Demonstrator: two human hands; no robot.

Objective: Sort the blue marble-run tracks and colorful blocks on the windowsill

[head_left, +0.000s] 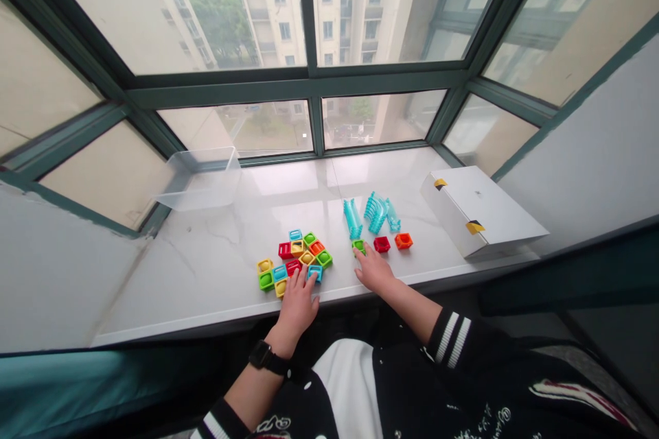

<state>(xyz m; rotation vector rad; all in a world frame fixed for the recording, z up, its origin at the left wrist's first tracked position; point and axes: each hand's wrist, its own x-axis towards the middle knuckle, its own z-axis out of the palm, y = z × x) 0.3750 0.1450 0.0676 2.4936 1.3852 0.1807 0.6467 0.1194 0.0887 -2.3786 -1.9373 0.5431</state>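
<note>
My left hand [298, 303] rests with spread fingers on the near side of a cluster of colourful toy blocks. Under or beside its fingertips are a red block [293, 266] and a blue block [316, 274]. To the right, my right hand [375, 270] reaches a green block [357, 245] with its fingertips, its thumb held apart from the block. The fingers partly cover that block. A dark red block [382, 244] and an orange block [403, 241] stand in a row to the right of it.
Behind the row lie clear turquoise pieces: a straight track [353, 219], a curved one [375, 212] and a smaller piece [392, 216]. A transparent plastic bin [203, 185] stands back left, a white box [481, 209] at right. Windows border the white marble-look sill [185, 281].
</note>
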